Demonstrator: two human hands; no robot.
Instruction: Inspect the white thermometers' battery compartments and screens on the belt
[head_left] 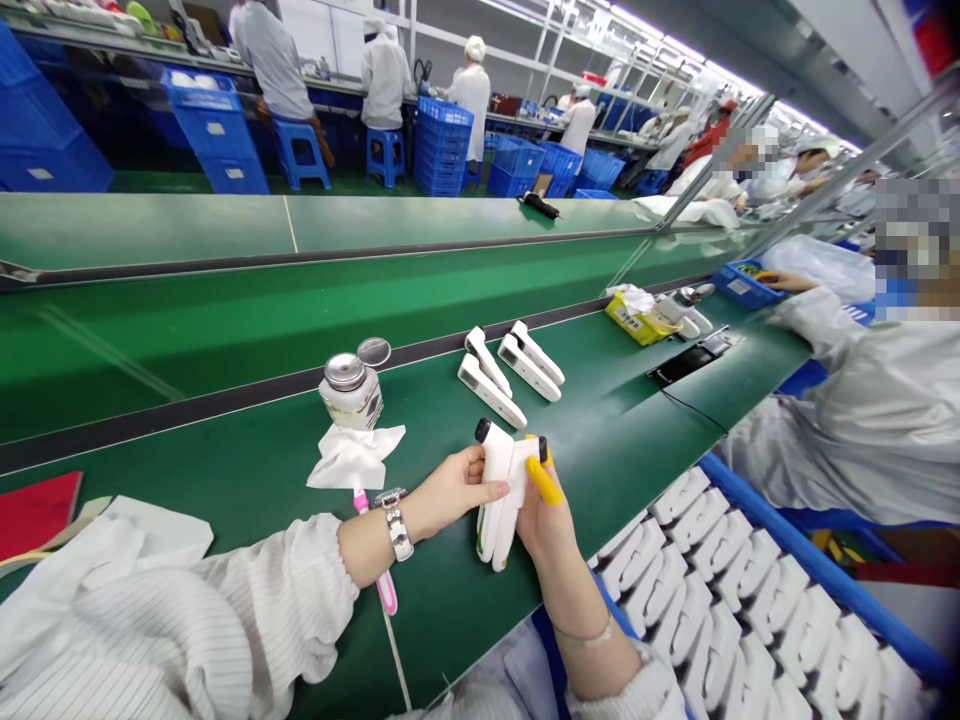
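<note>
Head view: a pair of white handsets [491,510] is held between the person's two hands, just above the green table [600,430]. Their long axes run roughly away from the person, black tips at the far end; the bodies spread apart at the tips and lie against each other lower down.

The left hand [454,492] grips from the left, thumb across the front of the nearer body. The right hand [546,520], with yellow finger covers [545,482], closes round the right side. Both hands are in contact, so neither is nearer. Finger placement behind the bodies is hidden.

Beyond the grip lie further loose handsets [530,362]; their exact count is unclear. To the right, beside the table edge and nearer the right hand, a blue crate [825,540] contains rows of similar white pieces.

Left of the grip: a jar [351,398], a crumpled tissue [356,458] and a pink brush [385,592] passing beneath the left wrist. A co-worker's sleeve [802,320] is at right; white-coated workers [471,100] occupy the far benches.
</note>
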